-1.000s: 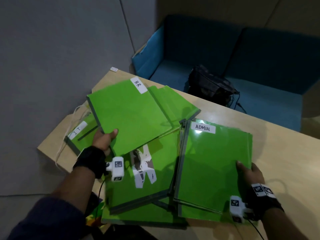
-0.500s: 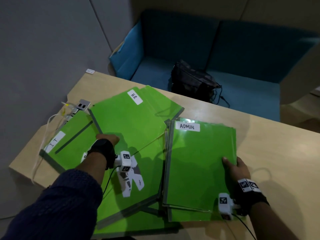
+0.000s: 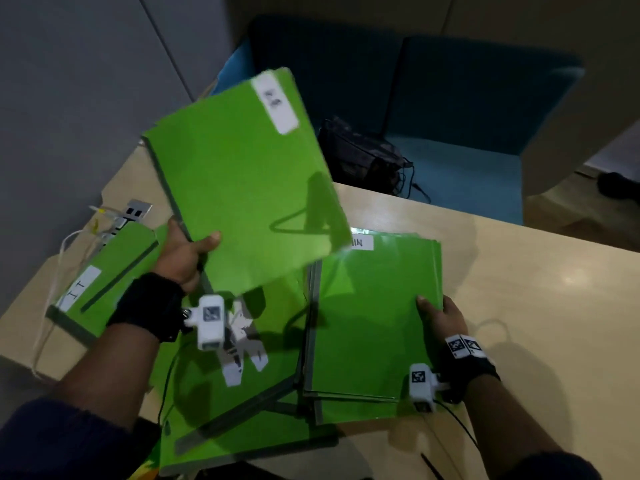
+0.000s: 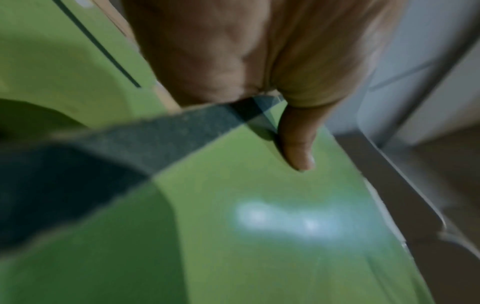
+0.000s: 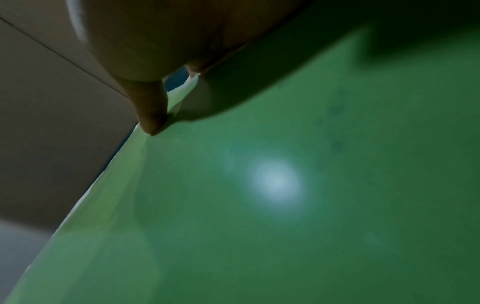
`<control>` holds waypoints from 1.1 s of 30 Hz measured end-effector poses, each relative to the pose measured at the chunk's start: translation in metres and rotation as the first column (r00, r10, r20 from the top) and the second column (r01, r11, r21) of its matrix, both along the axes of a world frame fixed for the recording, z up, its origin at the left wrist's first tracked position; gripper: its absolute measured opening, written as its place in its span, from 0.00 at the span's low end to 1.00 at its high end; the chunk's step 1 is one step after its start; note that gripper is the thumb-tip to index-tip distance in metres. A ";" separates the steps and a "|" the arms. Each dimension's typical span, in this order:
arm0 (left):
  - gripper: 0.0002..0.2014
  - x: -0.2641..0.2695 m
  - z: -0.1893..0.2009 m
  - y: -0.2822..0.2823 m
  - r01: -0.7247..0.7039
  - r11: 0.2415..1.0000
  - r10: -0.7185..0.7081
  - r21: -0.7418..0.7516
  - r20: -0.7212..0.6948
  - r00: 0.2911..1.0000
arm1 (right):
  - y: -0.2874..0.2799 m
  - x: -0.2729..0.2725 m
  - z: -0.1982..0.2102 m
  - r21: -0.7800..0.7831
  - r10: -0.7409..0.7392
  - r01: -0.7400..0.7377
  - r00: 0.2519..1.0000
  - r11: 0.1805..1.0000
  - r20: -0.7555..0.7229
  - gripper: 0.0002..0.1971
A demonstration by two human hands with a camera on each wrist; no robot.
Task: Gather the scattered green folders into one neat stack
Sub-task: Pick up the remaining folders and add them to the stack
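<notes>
My left hand [image 3: 188,251] grips a green folder [image 3: 242,188] with a white label by its near left corner, thumb on top, and holds it tilted in the air above the table. In the left wrist view the thumb [image 4: 298,148] lies on the folder's green cover [image 4: 272,216]. My right hand [image 3: 440,313] holds the right edge of the ADMIN folder stack [image 3: 374,306], thumb on top. The right wrist view shows a fingertip [image 5: 152,121] at the edge of that green cover [image 5: 285,185]. Another green folder [image 3: 235,403] lies under both, and the IT folder [image 3: 104,275] lies at the left.
The wooden table [image 3: 536,306] has bare surface at the right. A power strip with white cables [image 3: 128,216] sits at the table's left edge. Behind the table stands a blue sofa [image 3: 467,109] with a black bag [image 3: 360,150] on it.
My left hand has taken hold of the HR folder and lifted it off the pile, up and to the right. The right hand has stayed on the ADMIN stack.
</notes>
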State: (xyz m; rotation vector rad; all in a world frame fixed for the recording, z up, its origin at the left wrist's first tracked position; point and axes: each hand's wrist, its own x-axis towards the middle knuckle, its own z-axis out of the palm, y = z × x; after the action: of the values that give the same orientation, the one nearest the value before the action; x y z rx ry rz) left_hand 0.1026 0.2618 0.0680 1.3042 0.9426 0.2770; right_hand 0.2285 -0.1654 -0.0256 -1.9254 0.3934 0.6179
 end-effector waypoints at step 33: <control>0.38 -0.002 -0.071 -0.058 0.689 0.508 -0.038 0.517 -0.786 0.617 | -0.025 -0.023 -0.024 -0.075 0.122 -0.115 0.989 0.990 0.085 0.25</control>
State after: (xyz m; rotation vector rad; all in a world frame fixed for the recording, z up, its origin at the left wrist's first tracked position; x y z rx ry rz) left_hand 0.1010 0.2035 -0.0028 2.5803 1.1333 -0.2670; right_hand 0.2053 -0.1901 -0.0495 -2.0470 0.2477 0.5988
